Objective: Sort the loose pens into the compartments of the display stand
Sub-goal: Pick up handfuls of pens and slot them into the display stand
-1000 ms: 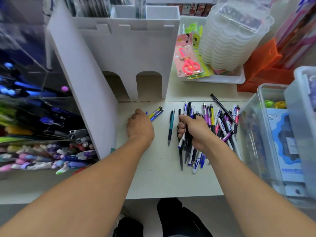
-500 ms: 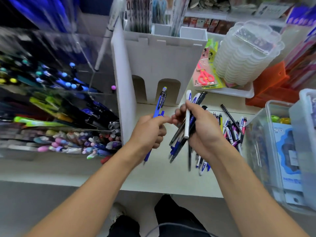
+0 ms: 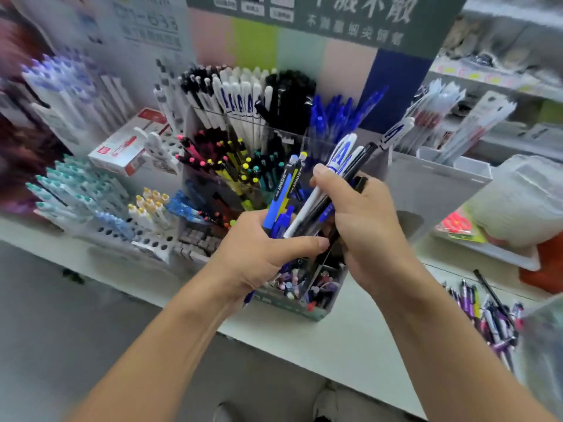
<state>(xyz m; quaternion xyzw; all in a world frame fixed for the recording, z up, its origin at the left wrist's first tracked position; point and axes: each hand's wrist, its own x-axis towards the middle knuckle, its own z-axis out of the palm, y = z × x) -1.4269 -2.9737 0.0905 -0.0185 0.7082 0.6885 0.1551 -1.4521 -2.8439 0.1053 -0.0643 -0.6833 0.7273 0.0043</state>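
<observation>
We saw the left hand (image 3: 259, 254) gripping two blue pens (image 3: 281, 196) above the display stand (image 3: 292, 303). Right hand (image 3: 362, 220) clutched a pen bundle (image 3: 338, 175) just beside them; loose pens (image 3: 490, 318) lay right of the stand on the tabletop (image 3: 350, 339).

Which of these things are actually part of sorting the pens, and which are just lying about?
Part of the job:
left hand gripping blue pens
right hand gripping mixed pens
display stand
loose pens

Just lying about:
red-and-white box
white cardboard holder

left hand (image 3: 259, 254) gripped blue pens (image 3: 283, 193) | right hand (image 3: 362, 220) gripped mixed pens (image 3: 338, 172) | both before stand (image 3: 243, 166)
</observation>
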